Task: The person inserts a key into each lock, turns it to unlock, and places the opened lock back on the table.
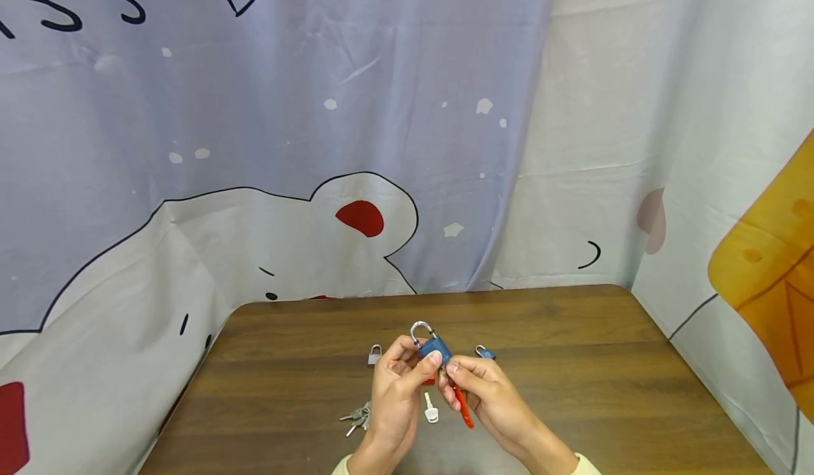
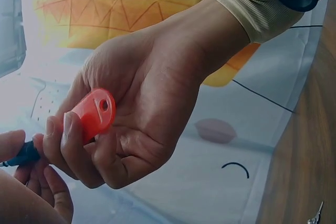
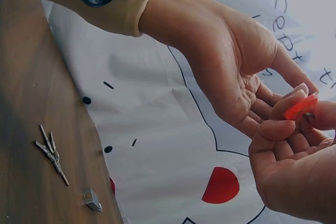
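A blue padlock (image 1: 435,350) with its silver shackle raised out of one side is pinched between the thumb and fingers of my left hand (image 1: 396,394). At the padlock's lower end, my right hand (image 1: 492,392) grips a key with a red head (image 1: 463,408); the fingers hide the key's blade, so how deep it sits cannot be seen. The left wrist view shows the red key head (image 2: 95,113) against my right palm, beside the padlock's dark blue body (image 2: 27,153). Both hands are raised above the table.
On the wooden table (image 1: 286,397) lie a small grey padlock (image 1: 375,355), a bunch of keys (image 1: 359,417), a white-headed key (image 1: 431,411) and another blue padlock (image 1: 485,352). A red item (image 1: 429,381) shows partly between the hands. Printed curtains (image 1: 381,72) hang behind.
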Available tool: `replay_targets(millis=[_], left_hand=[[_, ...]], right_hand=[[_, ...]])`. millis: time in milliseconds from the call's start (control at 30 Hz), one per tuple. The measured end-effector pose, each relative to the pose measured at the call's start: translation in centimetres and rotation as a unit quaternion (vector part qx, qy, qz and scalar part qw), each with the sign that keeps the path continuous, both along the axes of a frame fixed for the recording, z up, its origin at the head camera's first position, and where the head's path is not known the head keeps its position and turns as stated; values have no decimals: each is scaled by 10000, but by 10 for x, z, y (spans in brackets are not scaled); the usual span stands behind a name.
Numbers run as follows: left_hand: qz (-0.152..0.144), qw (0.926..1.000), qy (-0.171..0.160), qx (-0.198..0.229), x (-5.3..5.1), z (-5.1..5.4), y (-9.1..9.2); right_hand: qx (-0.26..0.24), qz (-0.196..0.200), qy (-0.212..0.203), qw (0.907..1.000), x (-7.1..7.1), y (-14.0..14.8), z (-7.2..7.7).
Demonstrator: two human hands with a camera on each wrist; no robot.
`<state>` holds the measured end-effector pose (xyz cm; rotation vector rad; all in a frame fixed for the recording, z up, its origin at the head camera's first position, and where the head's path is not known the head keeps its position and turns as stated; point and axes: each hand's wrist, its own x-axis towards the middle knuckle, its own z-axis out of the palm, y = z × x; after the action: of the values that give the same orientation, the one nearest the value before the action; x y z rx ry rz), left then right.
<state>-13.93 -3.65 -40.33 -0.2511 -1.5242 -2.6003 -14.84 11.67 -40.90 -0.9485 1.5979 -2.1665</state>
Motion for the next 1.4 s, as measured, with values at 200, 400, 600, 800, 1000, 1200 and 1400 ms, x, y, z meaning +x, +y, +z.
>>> replay_targets(millis=[200,400,600,800,1000,1200,1400], left_hand=[[44,9999,-50,-75,1,-1,0],[-55,9999,-53,-131,2,-2,1],[-122,9999,22,-116,2,-2,4],[-47,9999,-42,-119,2,-2,4],[31,9997,-86,-246,2,-2,3],[114,9988,-27,-465,4,-2,2],[256,9960,123,-849,5,-7,1]], right_hand=[[-199,228,-145,9994,-1,0,-4],[89,-58,97,9999,0,4,-3],[701,-855,1001,9888,0,6,-3],[1303,-1431,1934,9618,-4,9,-3],[1878,-2082,2463,9278,-6,20,4],[2059,-2624,2721,9026,-8,29,13],[2163,-2974,3101,8767,-11,32,21]])
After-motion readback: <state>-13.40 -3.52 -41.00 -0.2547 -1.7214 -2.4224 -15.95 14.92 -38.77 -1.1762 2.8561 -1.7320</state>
